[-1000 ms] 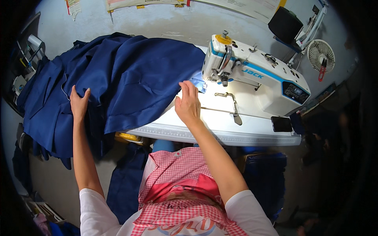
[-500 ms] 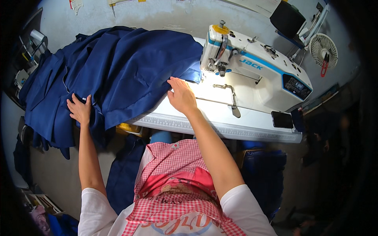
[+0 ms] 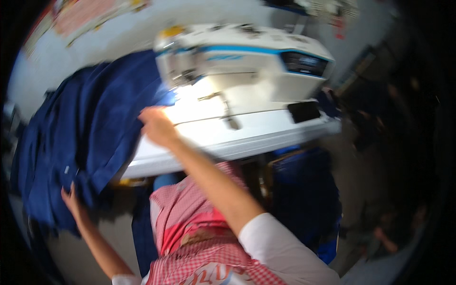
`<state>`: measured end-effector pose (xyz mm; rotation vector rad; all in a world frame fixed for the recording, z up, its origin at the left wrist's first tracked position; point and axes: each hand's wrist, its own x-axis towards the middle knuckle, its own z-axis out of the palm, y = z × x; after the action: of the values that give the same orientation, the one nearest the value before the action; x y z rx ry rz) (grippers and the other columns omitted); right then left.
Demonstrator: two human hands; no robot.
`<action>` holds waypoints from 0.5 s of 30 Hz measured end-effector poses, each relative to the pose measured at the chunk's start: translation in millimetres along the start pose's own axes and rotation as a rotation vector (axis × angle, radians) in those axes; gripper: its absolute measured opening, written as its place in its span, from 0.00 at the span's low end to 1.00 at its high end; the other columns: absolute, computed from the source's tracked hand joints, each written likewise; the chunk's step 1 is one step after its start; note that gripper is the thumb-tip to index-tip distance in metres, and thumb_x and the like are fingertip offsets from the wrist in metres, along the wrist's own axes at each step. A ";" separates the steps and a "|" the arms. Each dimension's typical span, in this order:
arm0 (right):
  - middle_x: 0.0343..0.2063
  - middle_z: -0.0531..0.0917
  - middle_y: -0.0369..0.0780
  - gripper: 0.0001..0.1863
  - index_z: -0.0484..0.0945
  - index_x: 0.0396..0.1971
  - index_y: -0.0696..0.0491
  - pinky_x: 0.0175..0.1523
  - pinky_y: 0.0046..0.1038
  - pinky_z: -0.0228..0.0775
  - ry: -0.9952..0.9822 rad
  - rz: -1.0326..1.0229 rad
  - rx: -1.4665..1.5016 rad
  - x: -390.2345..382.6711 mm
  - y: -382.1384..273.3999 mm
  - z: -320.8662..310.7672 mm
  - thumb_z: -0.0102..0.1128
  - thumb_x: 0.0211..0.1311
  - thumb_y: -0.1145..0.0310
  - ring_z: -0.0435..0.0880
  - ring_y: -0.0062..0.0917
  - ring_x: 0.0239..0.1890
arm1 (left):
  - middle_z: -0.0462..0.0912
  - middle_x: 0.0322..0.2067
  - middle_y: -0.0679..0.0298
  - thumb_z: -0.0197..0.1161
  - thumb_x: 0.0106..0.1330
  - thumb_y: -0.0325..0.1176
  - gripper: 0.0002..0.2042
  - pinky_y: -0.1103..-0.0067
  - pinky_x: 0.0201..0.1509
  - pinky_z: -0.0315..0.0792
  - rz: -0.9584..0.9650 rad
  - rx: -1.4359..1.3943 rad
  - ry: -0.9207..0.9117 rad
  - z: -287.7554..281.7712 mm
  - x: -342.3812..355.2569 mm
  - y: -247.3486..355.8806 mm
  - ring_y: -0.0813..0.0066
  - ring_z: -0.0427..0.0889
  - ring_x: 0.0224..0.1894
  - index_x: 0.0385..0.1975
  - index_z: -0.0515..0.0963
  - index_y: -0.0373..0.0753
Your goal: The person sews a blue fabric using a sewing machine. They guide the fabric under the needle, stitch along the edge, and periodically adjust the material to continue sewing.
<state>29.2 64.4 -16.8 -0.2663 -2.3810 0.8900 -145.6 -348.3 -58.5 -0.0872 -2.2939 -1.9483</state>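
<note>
Head view, blurred overall. Big dark blue cloth (image 3: 102,95) heaped over the left part of the white sewing table (image 3: 199,148), hanging off its front edge at far left. Cloth's right end reaches under the needle area of the white sewing machine (image 3: 223,59); a strong light glares there.

Left hand (image 3: 74,203) is at the low hanging part of the cloth, lower left, below a small white label (image 3: 67,169). Two digits show a gap between them against the fabric; the rest is too blurred, so can't tell whether it pinches a fold or just touches. Right hand (image 3: 159,127) is at the cloth's right edge, just in front of the needle area, fingers bent toward the fabric, back of hand up. Fingertips smeared; can't tell if they pinch the edge or press on it.

Right of that hand, on the tabletop: a metal guide arm (image 3: 227,111), and farther right a black phone (image 3: 304,112) near the table's front edge. Machine has a blue stripe and a dark control panel (image 3: 304,63) at its right end. Person wears a red-and-white checked apron (image 3: 173,209) over a white shirt (image 3: 275,247). Dark blue stack (image 3: 304,194) stands below the table, right side.
</note>
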 end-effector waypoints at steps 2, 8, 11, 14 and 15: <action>0.40 0.80 0.47 0.12 0.80 0.34 0.59 0.58 0.40 0.65 0.128 -0.014 0.051 5.3 9.2 10.4 0.55 0.47 0.74 0.75 0.43 0.49 | 0.73 0.55 0.45 0.66 0.63 0.41 0.32 0.71 0.63 0.66 0.205 0.343 0.064 -22.0 39.8 -22.4 0.57 0.74 0.55 0.61 0.63 0.26; 0.44 0.78 0.44 0.13 0.80 0.36 0.59 0.59 0.35 0.64 0.118 -0.072 -0.124 2.4 -0.5 17.5 0.56 0.48 0.73 0.73 0.38 0.52 | 0.75 0.54 0.46 0.54 0.71 0.39 0.21 0.72 0.61 0.66 0.497 0.677 -0.013 -22.8 80.6 -34.8 0.55 0.75 0.55 0.54 0.71 0.26; 0.45 0.77 0.42 0.17 0.79 0.41 0.59 0.61 0.32 0.63 0.105 -0.027 -0.079 -2.2 8.8 10.8 0.59 0.48 0.72 0.72 0.36 0.54 | 0.78 0.51 0.48 0.58 0.67 0.38 0.19 0.70 0.57 0.70 0.512 0.532 -0.042 35.8 9.6 30.7 0.56 0.78 0.51 0.52 0.74 0.31; 0.42 0.78 0.39 0.14 0.80 0.38 0.57 0.61 0.29 0.63 0.142 -0.053 -0.145 -2.2 4.3 12.7 0.57 0.50 0.70 0.73 0.33 0.54 | 0.79 0.50 0.47 0.60 0.65 0.38 0.19 0.69 0.57 0.71 0.490 0.584 -0.019 61.4 -79.7 111.1 0.53 0.79 0.51 0.52 0.77 0.33; 0.42 0.78 0.39 0.14 0.80 0.38 0.57 0.61 0.29 0.63 0.142 -0.056 -0.152 -1.0 5.0 15.6 0.58 0.50 0.70 0.73 0.33 0.54 | 0.79 0.51 0.47 0.61 0.65 0.38 0.20 0.69 0.58 0.71 0.488 0.615 -0.026 62.8 -86.7 118.2 0.53 0.78 0.53 0.53 0.76 0.33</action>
<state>20.9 59.4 -30.0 -0.3097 -2.3147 0.6433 -48.5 -263.5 35.3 -0.5452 -2.4700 -0.9797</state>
